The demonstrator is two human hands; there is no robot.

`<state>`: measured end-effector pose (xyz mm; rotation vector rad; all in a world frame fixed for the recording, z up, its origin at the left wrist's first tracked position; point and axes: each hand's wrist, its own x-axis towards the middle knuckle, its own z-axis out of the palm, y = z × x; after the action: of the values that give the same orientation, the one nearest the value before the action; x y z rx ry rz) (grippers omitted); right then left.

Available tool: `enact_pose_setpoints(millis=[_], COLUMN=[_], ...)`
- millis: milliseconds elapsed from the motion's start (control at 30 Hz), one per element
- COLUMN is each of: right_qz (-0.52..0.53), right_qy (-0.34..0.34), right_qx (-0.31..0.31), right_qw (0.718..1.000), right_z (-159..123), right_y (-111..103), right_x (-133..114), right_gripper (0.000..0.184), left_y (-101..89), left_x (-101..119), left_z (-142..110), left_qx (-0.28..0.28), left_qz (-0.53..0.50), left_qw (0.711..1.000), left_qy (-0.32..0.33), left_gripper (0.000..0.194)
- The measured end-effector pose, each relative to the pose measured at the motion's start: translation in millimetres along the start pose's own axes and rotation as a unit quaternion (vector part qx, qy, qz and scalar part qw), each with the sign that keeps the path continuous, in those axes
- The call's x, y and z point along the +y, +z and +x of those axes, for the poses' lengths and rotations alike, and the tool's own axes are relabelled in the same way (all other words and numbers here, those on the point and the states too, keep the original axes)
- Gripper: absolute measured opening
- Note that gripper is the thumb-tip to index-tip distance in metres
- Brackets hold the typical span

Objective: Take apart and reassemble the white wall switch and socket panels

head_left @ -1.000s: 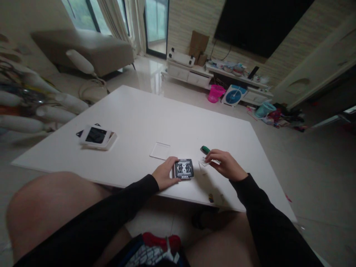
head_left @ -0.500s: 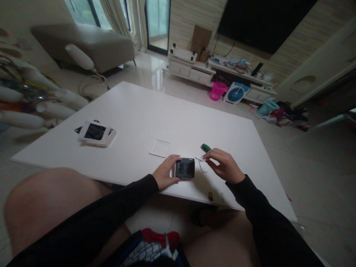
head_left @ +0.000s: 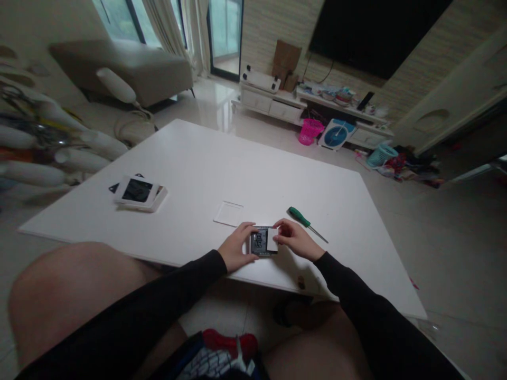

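Near the table's front edge, my left hand (head_left: 237,247) is closed around the left side of a small square wall-switch-like panel (head_left: 259,243). Its upward face is black with moulded detail, and its left edge looks pale. Between the thumb and fingers of my right hand (head_left: 295,238) is a white rectangular plate (head_left: 272,240), lying over the right part of the black face. Whether the plate is seated or only resting there I cannot tell. A clear square frame (head_left: 228,213) lies beyond my left hand. Beyond my right hand lies a green-handled screwdriver (head_left: 300,216).
On the left of the white table (head_left: 206,158) sits a stack of white-and-black panels (head_left: 138,192). A small brown item (head_left: 301,282) lies at the front edge, close to my right forearm. Behind the table stand a pink basket (head_left: 310,132) and a blue-and-white fan (head_left: 336,134).
My right hand has moved left with the white plate, from beside the panel to over its right part. The screwdriver now shows fully. My left hand keeps its hold.
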<state>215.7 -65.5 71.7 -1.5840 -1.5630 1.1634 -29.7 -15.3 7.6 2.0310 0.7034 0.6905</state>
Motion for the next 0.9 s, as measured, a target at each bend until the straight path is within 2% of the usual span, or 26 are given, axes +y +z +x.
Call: enact_pose_setpoints(millis=[200, 333, 467, 633, 767, 900], right_qz=[-0.061, -0.132, -0.226, -0.31, -0.335, -0.331], right_qy=[-0.001, -0.037, -0.098, -0.142, -0.183, -0.199], right_qx=[-0.001, 0.001, -0.049, -0.091, -0.128, -0.128], right_qw=[0.998, 0.991, 0.968, 0.936, 0.915, 0.913], right_z=[-1, -6, -11, -16, -16, -12], right_y=[-3, -7, -8, -8, -6, -7], right_x=[-2, -7, -12, -21, -25, -22], right_gripper=[0.038, 0.047, 0.056, 0.076, 0.069, 0.059], left_y=[-1.7, -1.3, -1.6, -2.6, -2.6, -1.5], left_x=[3, 2, 3, 4, 4, 2], left_z=[1, 0, 1, 1, 1, 1], left_qx=[-0.001, -0.002, -0.003, 0.005, 0.003, 0.0], left_qz=[-0.008, -0.008, -0.008, 0.003, 0.005, 0.015], left_qw=[1.0, 1.0, 1.0, 0.999, 0.999, 0.999], left_qy=[-0.013, -0.013, -0.025, -0.037, -0.037, -0.045], left_gripper=[0.073, 0.073, 0.073, 0.073, 0.072, 0.074])
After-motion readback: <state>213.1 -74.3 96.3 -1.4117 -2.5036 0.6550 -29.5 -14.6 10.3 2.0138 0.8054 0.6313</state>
